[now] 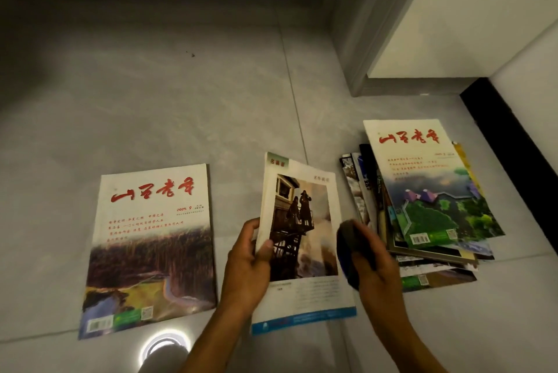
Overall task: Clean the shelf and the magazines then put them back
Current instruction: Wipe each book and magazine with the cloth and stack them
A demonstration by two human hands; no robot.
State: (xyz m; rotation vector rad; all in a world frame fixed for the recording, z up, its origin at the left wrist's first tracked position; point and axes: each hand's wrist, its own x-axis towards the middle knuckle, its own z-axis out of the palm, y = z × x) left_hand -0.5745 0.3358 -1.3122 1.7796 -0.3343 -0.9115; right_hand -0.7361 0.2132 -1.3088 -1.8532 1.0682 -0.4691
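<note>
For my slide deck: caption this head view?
Left hand holds a magazine while right hand wipes it with a dark cloth.

We see our left hand (246, 264) gripping a magazine (302, 239) by its left edge, thumb across the cover picture, while our right hand (374, 264) holds a dark cloth (350, 248) at its right edge. Another magazine (151, 248) lies flat on the grey floor (181, 94) to the left. A fanned stack of magazines (422, 200) sits to the right, near a black baseboard (507, 143).
</note>
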